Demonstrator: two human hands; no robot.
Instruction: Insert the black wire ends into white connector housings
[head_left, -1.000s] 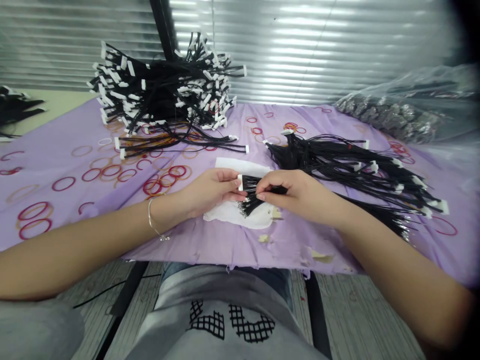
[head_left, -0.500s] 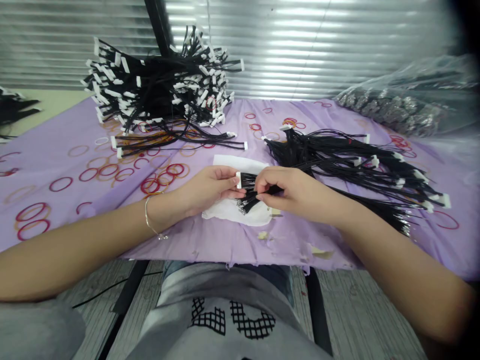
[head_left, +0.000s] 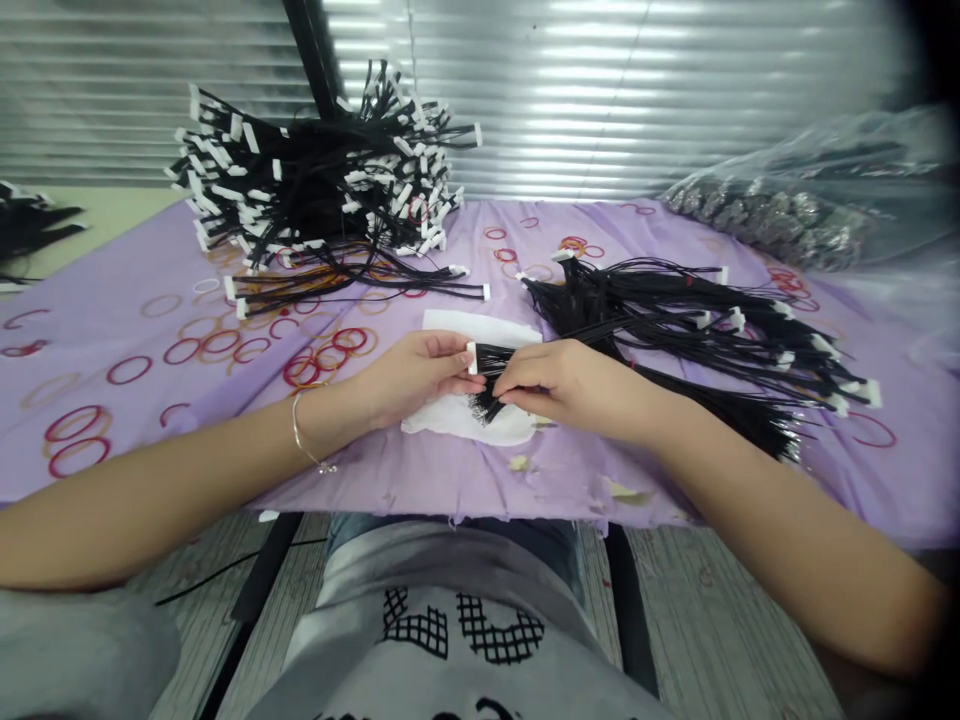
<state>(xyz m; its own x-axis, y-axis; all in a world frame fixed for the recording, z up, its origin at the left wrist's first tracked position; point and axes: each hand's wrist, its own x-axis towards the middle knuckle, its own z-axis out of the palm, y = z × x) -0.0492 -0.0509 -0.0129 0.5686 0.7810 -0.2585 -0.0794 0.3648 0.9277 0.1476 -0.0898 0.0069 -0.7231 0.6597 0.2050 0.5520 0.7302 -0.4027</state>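
Wires (head_left: 492, 357) over paper (head_left: 510, 428), cable pile (head_left: 322, 170) back left, cable bundle (head_left: 637, 310) right, bag (head_left: 795, 215) behind bundle

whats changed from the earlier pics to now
The right hand, at the black wires, has edged left, closer to the white connector. Nothing is visibly taken up or let go. The left hand still holds the connector; the wire pile and the bundle at right lie as before.

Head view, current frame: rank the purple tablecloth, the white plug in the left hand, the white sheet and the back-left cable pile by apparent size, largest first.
1. Purple tablecloth
2. Cable pile
3. White sheet, partly covered
4. White plug
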